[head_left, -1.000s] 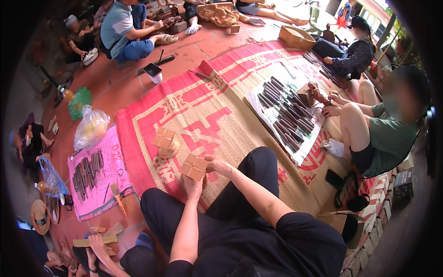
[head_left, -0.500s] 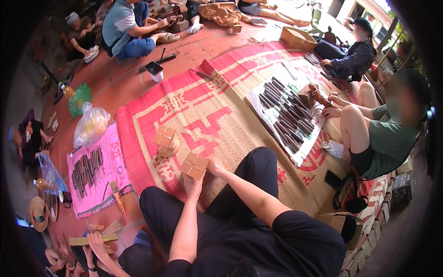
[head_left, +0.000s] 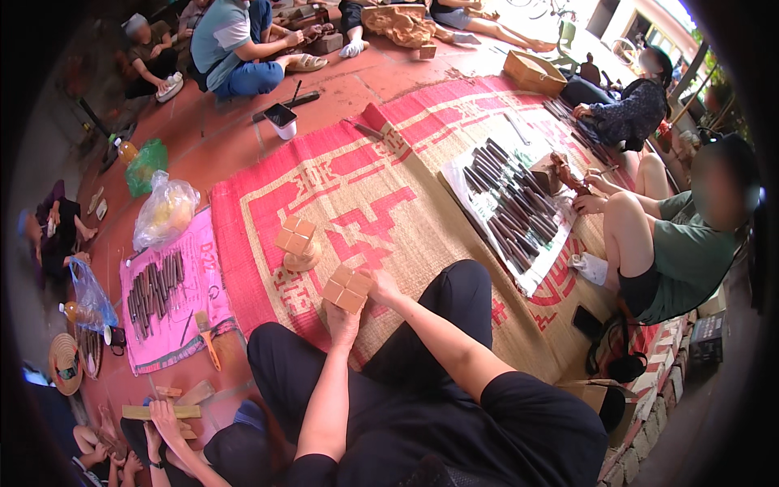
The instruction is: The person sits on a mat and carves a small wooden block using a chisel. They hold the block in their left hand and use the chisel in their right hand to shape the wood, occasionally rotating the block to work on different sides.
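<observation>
- Looking down from the head camera, I see both of my hands closed on one wooden block [head_left: 346, 289], square-faced and light brown with grooves dividing its top into four. It sits just ahead of my raised knee, over the woven red-and-tan mat [head_left: 381, 195].
- My left hand [head_left: 342, 315] grips the block from below, at its 6 o'clock edge; my right hand [head_left: 381, 286] clamps its 3 o'clock side.
- Compared with one second ago, the block has barely shifted: same spot, same tilt, both hands on it as before. I judge the work on this piece is a slow hold, not a move.
- A second, matching block [head_left: 295, 235] stands on a round wooden base at about 11 o'clock from the held one, near but apart.
- At 9 o'clock, well apart, dark metal tools lie in rows on a pink sheet [head_left: 166, 292].
- At 2 o'clock, a person in a green shirt [head_left: 686, 256] sits beside a white cloth [head_left: 507, 203] covered with dark sticks.
</observation>
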Demonstrator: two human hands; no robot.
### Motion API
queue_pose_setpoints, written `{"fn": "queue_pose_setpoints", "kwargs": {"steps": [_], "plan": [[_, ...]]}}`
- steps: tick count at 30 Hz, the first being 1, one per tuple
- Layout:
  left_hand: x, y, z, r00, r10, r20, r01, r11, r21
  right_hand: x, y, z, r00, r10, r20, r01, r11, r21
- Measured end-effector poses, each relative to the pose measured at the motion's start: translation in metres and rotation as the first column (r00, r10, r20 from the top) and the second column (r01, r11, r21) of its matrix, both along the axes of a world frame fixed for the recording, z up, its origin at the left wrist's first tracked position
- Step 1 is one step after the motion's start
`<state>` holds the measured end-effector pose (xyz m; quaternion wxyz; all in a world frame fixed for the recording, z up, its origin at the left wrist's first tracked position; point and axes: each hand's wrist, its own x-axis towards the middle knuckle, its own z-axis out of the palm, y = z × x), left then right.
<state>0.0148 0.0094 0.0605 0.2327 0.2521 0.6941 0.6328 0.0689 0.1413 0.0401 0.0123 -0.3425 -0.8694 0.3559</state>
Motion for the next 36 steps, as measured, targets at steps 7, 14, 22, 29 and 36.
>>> {"fn": "queue_pose_setpoints", "kwargs": {"steps": [7,14,22,29,36], "plan": [[0.003,0.001,0.014,0.996,-0.027,-0.085,0.021,0.997,-0.072,-0.005,0.006,-0.026,0.951,-0.019,-0.309,-0.041,0.981,-0.188],[0.001,-0.006,0.01,0.992,-0.014,-0.128,0.003,0.996,-0.084,-0.009,0.013,0.026,0.996,0.029,-0.08,-0.052,0.951,-0.304],[-0.002,0.001,-0.004,0.994,-0.065,-0.092,0.059,0.996,-0.063,-0.005,0.016,-0.042,0.993,0.017,-0.121,-0.037,0.985,-0.167],[-0.002,-0.002,-0.001,0.993,-0.044,-0.108,0.031,0.993,-0.113,-0.03,0.019,-0.013,0.95,-0.066,-0.304,-0.062,0.918,-0.391],[0.004,0.002,0.009,0.972,-0.051,-0.23,0.038,0.997,-0.06,-0.008,0.026,-0.044,0.991,0.109,-0.072,-0.115,0.989,-0.091]]}}
